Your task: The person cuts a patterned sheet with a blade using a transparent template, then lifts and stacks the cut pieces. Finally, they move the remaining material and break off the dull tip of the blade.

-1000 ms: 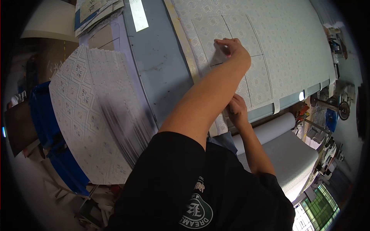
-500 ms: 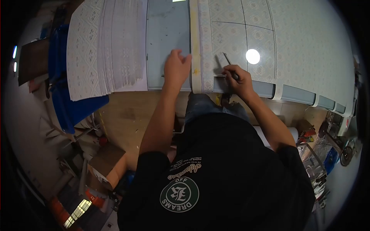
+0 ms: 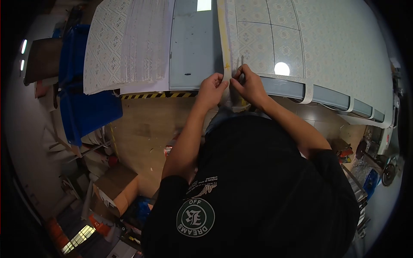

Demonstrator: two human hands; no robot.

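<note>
Pinching the patterned sheet (image 3: 275, 34), left hand (image 3: 211, 88) and right hand (image 3: 249, 84) adjoin.

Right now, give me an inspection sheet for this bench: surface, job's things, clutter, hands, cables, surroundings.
Surface: grey table, hazard tape along its near edge.
Job's things: patterned fabric spread flat, ruled with dark lines, yellowish edge strip.
Clutter: stack of patterned sheets at the table's left.
Hands: left hand and right hand together, pinching the fabric's near edge; a thin tool pokes up by the right, type unclear.
Cables: nothing seen.
Surroundings: blue material, cardboard box, wooden floor.
</note>
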